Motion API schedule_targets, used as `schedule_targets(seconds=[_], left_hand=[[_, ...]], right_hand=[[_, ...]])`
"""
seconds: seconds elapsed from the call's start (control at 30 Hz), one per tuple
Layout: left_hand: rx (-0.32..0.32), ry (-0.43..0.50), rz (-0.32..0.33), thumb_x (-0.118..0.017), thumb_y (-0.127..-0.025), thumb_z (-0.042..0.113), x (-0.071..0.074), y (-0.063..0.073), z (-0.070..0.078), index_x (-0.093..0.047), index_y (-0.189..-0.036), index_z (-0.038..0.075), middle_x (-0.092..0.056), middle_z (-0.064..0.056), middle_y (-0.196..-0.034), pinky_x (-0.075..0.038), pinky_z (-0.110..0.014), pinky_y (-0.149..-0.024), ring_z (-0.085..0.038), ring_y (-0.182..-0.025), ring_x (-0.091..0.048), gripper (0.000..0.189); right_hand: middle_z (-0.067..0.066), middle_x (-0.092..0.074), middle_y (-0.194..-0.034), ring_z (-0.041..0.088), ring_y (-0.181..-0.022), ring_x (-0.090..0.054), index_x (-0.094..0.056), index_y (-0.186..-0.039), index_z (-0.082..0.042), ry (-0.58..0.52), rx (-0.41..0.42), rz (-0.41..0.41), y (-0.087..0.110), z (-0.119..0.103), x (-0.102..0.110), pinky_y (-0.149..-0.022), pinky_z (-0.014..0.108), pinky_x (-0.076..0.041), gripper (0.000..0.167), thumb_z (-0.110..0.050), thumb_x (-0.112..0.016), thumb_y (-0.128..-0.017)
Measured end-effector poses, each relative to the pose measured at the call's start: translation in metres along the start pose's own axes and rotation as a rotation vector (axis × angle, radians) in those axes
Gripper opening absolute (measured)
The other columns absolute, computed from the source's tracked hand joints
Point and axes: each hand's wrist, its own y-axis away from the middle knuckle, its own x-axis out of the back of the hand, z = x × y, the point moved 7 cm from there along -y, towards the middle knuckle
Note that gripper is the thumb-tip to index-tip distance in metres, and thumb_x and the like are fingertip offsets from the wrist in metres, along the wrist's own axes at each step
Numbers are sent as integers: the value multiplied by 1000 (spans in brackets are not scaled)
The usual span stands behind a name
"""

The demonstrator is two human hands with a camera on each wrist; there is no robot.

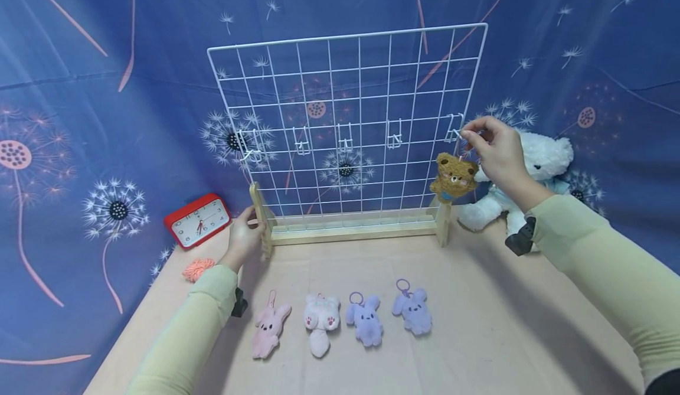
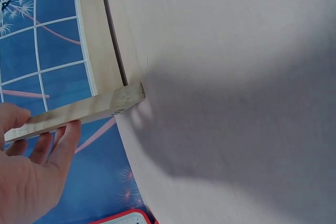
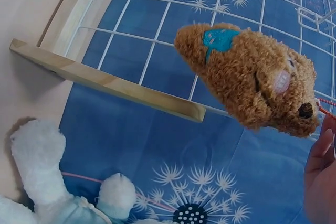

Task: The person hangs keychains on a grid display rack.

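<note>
A brown plush bear keychain [image 1: 454, 178] with a blue bib hangs by its thin reddish strap [image 3: 326, 110] below my right hand [image 1: 498, 150]. The thumb and index finger pinch the strap right beside the rightmost white hook [image 1: 451, 133] of the wire grid rack [image 1: 345, 97]. Most of this hand lies outside the right wrist view. On the far left, my left hand [image 1: 245, 240] grips the upright wooden side post [image 2: 73, 113] of the rack's stand, thumb on one face and fingers on the other.
Several white hooks [image 1: 345, 142] line the grid. In front lie a pink rabbit keychain [image 1: 268, 331], a white plush keychain [image 1: 320, 318] and two purple ones [image 1: 368, 324]. A red clock [image 1: 199, 221] and orange yarn [image 1: 198, 269] sit left; a white teddy bear [image 1: 547, 156] sits right.
</note>
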Motion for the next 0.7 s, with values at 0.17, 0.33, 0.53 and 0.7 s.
schedule_targets(seconds=[0.17,0.33,0.53,0.7], left_hand=[[0,2,1,-55,-96,-1,1,1,1,-40,-153,-2,-52,-32,-140,-55,-53,-98,-50,-120,-58,59],[21,0,-5,-56,-97,-2,0,-2,-3,-38,-155,0,-52,-29,-142,-53,-51,-102,-47,-123,-58,61],[30,-19,4,-56,-98,-2,0,-3,-4,-38,-155,1,-52,-28,-142,-53,-50,-102,-46,-122,-58,60],[29,-19,3,-56,-97,-2,0,-2,-4,-38,-155,1,-52,-28,-142,-54,-50,-101,-46,-122,-58,61]], right_hand=[[16,-65,-101,7,-74,-60,-65,-114,0,-8,-22,2,-4,2,-2,-61,15,-48,27,-24,-58,-105],[11,-63,-101,7,-75,-60,-65,-115,-2,-4,-68,-17,-6,9,-5,-60,15,-50,28,-27,-57,-105],[10,-63,-101,7,-75,-59,-65,-116,-3,14,-83,-28,-9,14,-8,-58,17,-49,30,-29,-56,-105],[12,-64,-103,11,-77,-60,-66,-117,-2,23,-83,-33,-12,14,-10,-56,16,-46,31,-30,-56,-105]])
